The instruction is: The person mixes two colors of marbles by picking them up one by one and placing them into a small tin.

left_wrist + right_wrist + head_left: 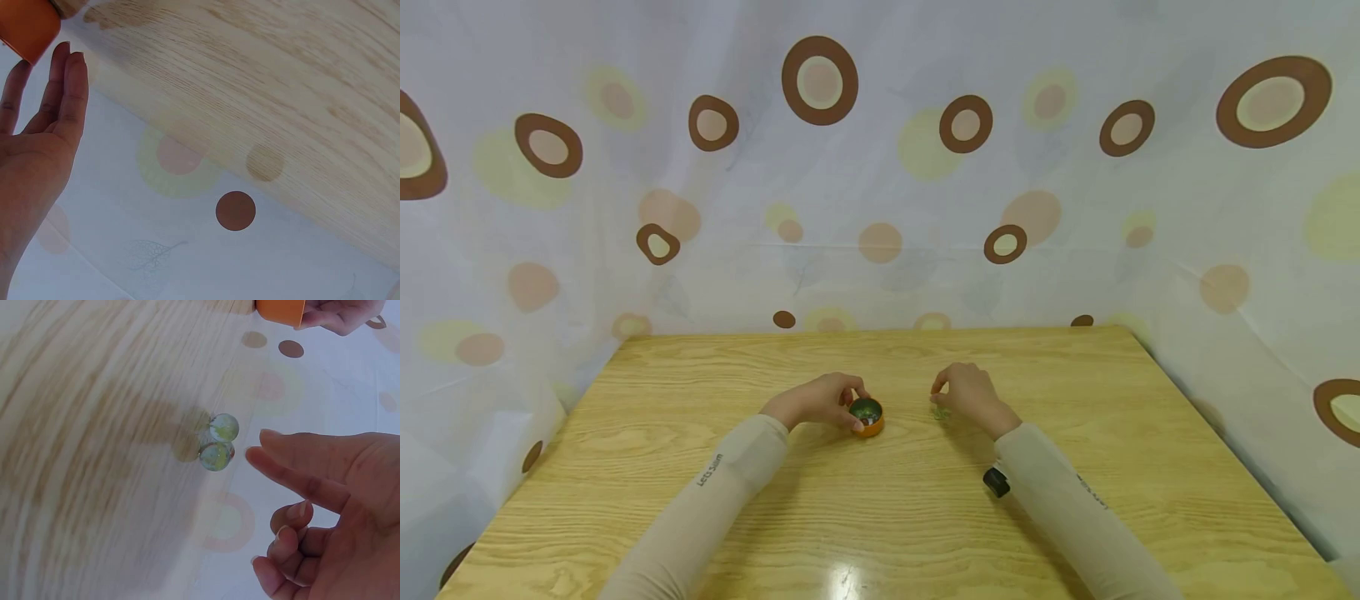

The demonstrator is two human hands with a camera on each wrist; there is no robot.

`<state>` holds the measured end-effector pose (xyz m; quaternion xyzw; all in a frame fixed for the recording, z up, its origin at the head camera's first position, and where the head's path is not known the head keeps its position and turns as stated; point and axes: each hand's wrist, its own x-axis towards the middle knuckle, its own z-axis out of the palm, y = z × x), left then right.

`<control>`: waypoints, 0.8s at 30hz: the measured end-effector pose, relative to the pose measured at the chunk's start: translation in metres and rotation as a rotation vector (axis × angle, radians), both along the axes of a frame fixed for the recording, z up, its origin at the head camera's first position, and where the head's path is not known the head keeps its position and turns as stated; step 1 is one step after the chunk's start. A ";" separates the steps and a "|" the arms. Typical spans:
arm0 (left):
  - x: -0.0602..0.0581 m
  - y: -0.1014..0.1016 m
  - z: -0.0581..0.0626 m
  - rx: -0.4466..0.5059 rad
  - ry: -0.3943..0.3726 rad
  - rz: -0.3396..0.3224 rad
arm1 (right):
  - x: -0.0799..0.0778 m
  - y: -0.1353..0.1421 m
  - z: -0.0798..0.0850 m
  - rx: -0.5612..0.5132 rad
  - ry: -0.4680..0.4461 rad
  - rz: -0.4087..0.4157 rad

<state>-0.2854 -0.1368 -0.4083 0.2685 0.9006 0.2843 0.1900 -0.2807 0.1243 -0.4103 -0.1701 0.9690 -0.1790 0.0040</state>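
Observation:
A small orange bowl (874, 431) with a dark green inside stands upright on the wooden table in the head view. My left hand (822, 400) grips it from its left side, thumb and fingers at its rim. Something small and shiny shows inside it, too small to make out. To the right, clear glass marbles (215, 456) with greenish-yellow streaks lie together on the table; at least two show. My right hand (970, 393) hovers beside them. In the right wrist view its thumb and index finger reach toward the marbles without touching, while the other fingers are curled and hold nothing.
The wooden table (700, 375) reaches back to a white cloth (880, 183) patterned with brown, peach and yellow rings, which also hangs at both sides. A black device (996, 482) sits by the right wrist. Light-coloured sleeves (715, 492) cover both forearms.

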 end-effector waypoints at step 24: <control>0.000 0.000 0.000 -0.002 -0.012 0.015 | -0.001 0.003 -0.003 0.072 -0.050 -0.065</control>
